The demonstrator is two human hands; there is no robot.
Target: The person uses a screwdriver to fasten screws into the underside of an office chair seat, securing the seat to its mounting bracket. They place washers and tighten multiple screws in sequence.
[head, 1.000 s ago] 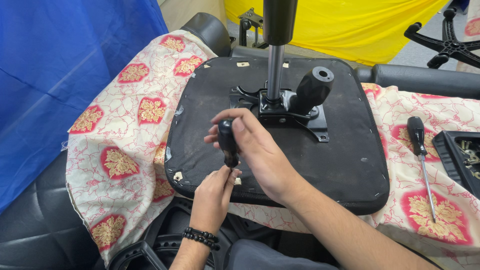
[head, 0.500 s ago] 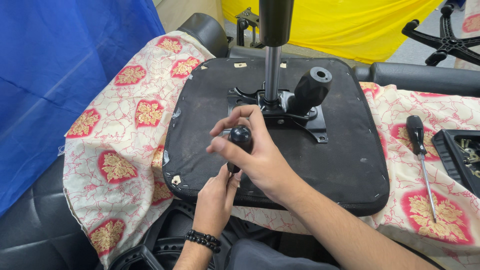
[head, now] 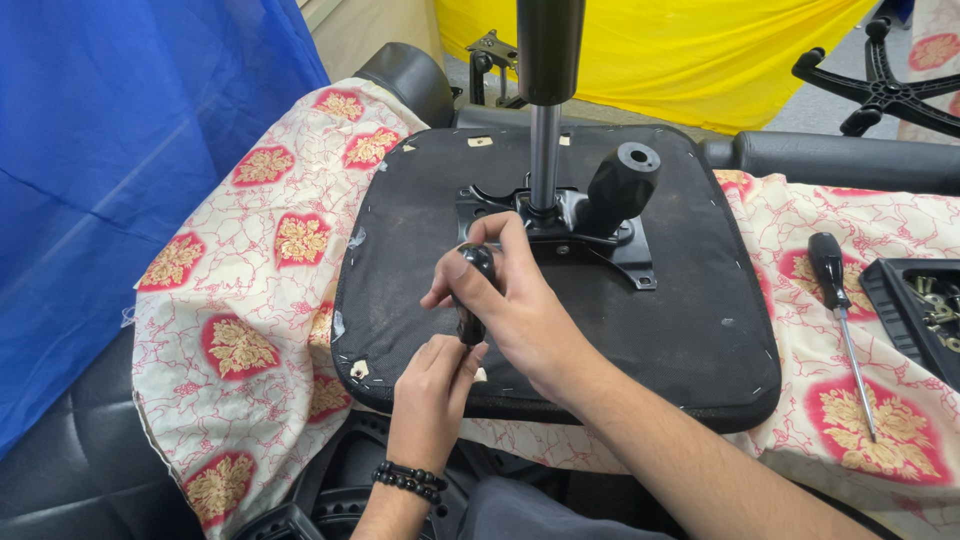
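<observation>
Black, rigid screwdriver handle [head: 472, 290] looks light and grippy, clenched by right-hand fingers [head: 470, 262], left-hand fingers [head: 452, 362] pinching just below.

Seat [head: 640, 330] lies upturned on cloth [head: 250, 300]; mechanism [head: 560, 225] at its centre, column [head: 545, 150] rising from it. Screwdriver [head: 840, 300] right of seat; tray [head: 920, 310] farther right.

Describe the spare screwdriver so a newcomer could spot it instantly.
Start at the upturned black seat base on the patterned cloth. Look right, toward the black parts tray. The loose screwdriver lies on the cloth between them: black handle, long thin metal shaft, untouched by either hand.
</observation>
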